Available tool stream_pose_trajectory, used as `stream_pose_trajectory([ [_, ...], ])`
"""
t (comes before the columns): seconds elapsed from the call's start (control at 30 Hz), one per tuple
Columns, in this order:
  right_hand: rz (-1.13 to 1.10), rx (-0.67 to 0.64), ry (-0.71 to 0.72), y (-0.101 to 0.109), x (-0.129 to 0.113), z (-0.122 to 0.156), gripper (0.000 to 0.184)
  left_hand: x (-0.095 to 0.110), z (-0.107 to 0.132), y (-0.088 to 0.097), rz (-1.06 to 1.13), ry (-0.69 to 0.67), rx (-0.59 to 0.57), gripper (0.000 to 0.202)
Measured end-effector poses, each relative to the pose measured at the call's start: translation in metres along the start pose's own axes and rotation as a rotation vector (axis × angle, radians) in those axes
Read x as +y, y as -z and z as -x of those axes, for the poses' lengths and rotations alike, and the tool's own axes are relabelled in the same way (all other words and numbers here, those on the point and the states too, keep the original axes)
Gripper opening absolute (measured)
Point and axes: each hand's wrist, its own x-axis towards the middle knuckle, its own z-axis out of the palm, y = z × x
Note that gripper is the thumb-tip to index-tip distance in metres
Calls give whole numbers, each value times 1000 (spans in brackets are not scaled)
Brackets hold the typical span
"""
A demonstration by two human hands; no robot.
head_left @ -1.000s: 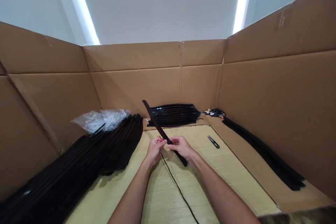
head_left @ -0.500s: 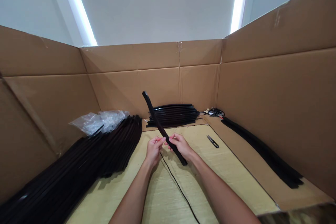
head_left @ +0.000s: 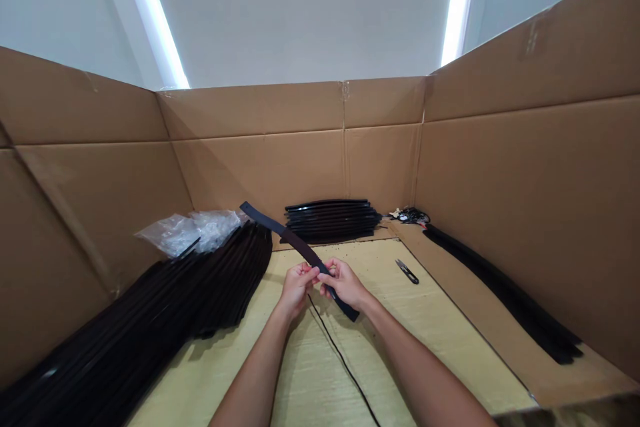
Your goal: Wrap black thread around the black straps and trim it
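Both my hands hold one long black strip (head_left: 280,232) above the tan board (head_left: 320,373). My right hand (head_left: 345,283) is wrapped round its near end, whose tip sticks out past the wrist. My left hand (head_left: 296,287) pinches the strip just beside the right hand, fingers closed. The strip's far end droops toward the upper left, over the big pile of black strips (head_left: 150,320). A thin black cord (head_left: 340,357) hangs from between my hands and trails toward the bottom edge.
Cardboard walls (head_left: 525,180) ring the work surface. A second stack of black strips (head_left: 333,219) lies at the back, a crumpled clear plastic bag (head_left: 193,228) at back left, small snips (head_left: 407,271) at right, more black strips (head_left: 505,290) along the right wall.
The strip's far end has swung from pointing up at the back wall down to the left, and now bends over the large pile. My hands stay at about the same spot.
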Motion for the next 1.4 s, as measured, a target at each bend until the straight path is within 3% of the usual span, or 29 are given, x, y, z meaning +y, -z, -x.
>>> stream_pose_trajectory([
  [0.27,17,37,49,1,2,-3,37,0,-3,4,-3,-11,46,50],
  [0.43,78,58,46,3,2,-2,48,3,-2,5,-13,17,10,45],
  [0.63,146,79,47,1,4,-1,30,4,2,3,-24,31,-9,47],
  [0.77,124,75,25,1,4,0,38,4,3,0,-32,23,-13,46],
  [1.07,-16,58,7,-2,2,-2,38,2,-1,2,-28,-10,39,47],
  [1.3,-41,67,-3,0,4,-2,66,0,-3,5,-18,-24,32,44],
  [1.4,-11,74,11,1,3,-3,55,0,-3,4,-20,-23,22,43],
])
